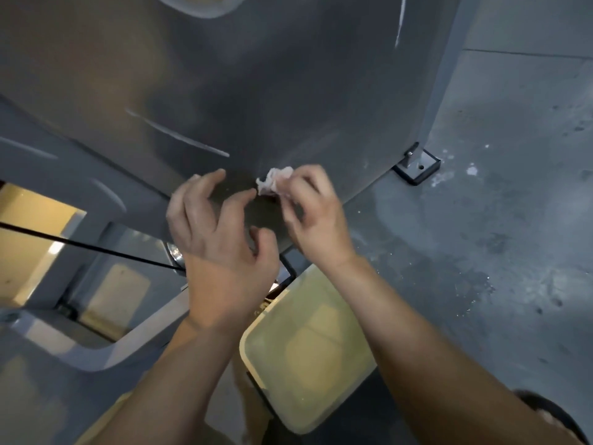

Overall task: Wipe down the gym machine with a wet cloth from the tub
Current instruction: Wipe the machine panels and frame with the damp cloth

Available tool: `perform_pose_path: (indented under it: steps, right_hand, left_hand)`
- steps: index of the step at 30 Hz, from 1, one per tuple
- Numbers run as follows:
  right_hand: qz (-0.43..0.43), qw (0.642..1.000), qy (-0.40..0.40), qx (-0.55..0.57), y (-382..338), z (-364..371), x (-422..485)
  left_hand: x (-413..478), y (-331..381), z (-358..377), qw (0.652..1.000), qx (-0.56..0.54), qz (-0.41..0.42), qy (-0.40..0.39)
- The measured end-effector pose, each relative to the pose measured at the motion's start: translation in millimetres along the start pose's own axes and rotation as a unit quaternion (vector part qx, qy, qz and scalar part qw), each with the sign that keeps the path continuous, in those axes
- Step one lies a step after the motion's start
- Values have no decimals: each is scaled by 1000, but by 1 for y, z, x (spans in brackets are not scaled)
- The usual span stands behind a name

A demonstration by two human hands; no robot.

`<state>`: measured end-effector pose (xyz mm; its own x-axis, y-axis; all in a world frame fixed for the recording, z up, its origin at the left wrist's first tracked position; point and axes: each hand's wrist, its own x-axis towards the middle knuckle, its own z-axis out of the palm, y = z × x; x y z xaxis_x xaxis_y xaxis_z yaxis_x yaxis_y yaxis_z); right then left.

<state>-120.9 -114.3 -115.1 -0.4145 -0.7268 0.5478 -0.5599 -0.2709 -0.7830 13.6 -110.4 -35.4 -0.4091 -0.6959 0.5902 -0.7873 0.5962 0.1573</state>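
R hand [316, 220] fingers tight round cloth wad [273, 183] at machine panel [224, 91]; L hand [221, 242] fingers loose, empty.

Pale pinkish-white cloth [274, 180], dull grey machine panel [256, 91], translucent yellowish tub [308, 351].

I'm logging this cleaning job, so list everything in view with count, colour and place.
grey moulded gym machine panel: one, grey, upper left and centre
small crumpled white cloth: one, white, at the panel's lower edge
translucent rectangular plastic tub: one, pale yellowish, bottom centre
black metal foot plate: one, black, right of the panel
stained concrete floor: one, grey, right side
thin black cable: one, black, far left
hands: two; left hand empty, fingers spread; right hand pinches the cloth
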Motion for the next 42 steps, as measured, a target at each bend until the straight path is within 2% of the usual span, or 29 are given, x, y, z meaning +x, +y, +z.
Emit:
perform_pose_path:
  steps: [1, 4, 6, 7, 10, 11, 12, 15, 17, 19, 22, 23, 24, 25, 28, 30, 31, 33, 35, 36, 37, 40, 42]
  right_hand:
    - [-9, 1000, 8, -9, 4, -5, 6]
    - [56, 985, 159, -31, 10, -22, 37]
    - [74, 975, 208, -18, 4, -17, 43]
    - [56, 982, 183, -9, 1, -9, 37]
    - [-37, 999, 10, 0, -4, 9, 4]
    - [-45, 999, -15, -17, 0, 7, 1]
    - [-35, 999, -2, -32, 7, 2, 5]
    - [62, 981, 177, -54, 16, -25, 43]
    - [100, 963, 244, -47, 15, -31, 62]
    - [59, 975, 214, -27, 6, -15, 51]
    - [-43, 998, 40, -27, -5, 10, 4]
    - [-60, 997, -3, -46, -1, 9, -3]
    - [-65, 996, -13, -55, 5, 5, -1]
    - [-54, 997, 17, -59, 11, -3, 8]
    - [49, 978, 196, -60, 13, -24, 48]
    - [58, 973, 221, -46, 5, -17, 58]
    - [37, 981, 187, -38, 0, -9, 51]
    - [-32, 998, 48, -22, -6, 10, 21]
    - [-74, 993, -79, -49, -2, 13, -8]
    - [-75, 991, -90, -66, 0, 8, -10]
    - [-71, 993, -59, -70, 1, 2, -4]
    - [-5, 991, 126, -42, -7, -13, 34]
    - [21, 986, 162, -23, -22, -11, 51]
  left_hand:
    - [-1, -1, -2, 1000, 3, 0, -11]
    - [-3, -2, -4, 999, 8, -6, -49]
    - [-4, -4, -4, 998, 17, -3, -62]
    - [-5, -5, -4, 998, 20, 0, -65]
    - [-4, -8, -3, 998, 26, 1, -62]
    - [-4, -8, -2, 998, 26, 0, -59]
    - [-3, -7, -2, 998, 25, 0, -54]
    - [-4, -6, 1, 998, 28, 6, -51]
    - [-6, -8, 2, 998, 37, 12, -55]
    - [-7, -11, 2, 997, 41, 20, -62]
    - [-7, -13, 1, 996, 48, 19, -67]
    - [-7, -12, 0, 996, 49, 16, -67]
    - [-7, -11, 0, 996, 47, 14, -68]
    - [-6, -10, 0, 997, 45, 13, -69]
    - [-8, -12, 0, 995, 56, 22, -76]
    - [-9, -14, 1, 994, 67, 31, -81]
    - [-10, -15, 1, 993, 72, 34, -84]
    - [-10, -15, 0, 993, 75, 32, -82]
    - [-10, -13, 0, 994, 67, 24, -81]
    - [-10, -11, -1, 994, 64, 20, -84]
    - [-11, -8, -2, 994, 65, 16, -87]
    - [-11, -1, -8, 992, 67, 2, -103]
    - [-9, 0, -14, 992, 66, -9, -108]
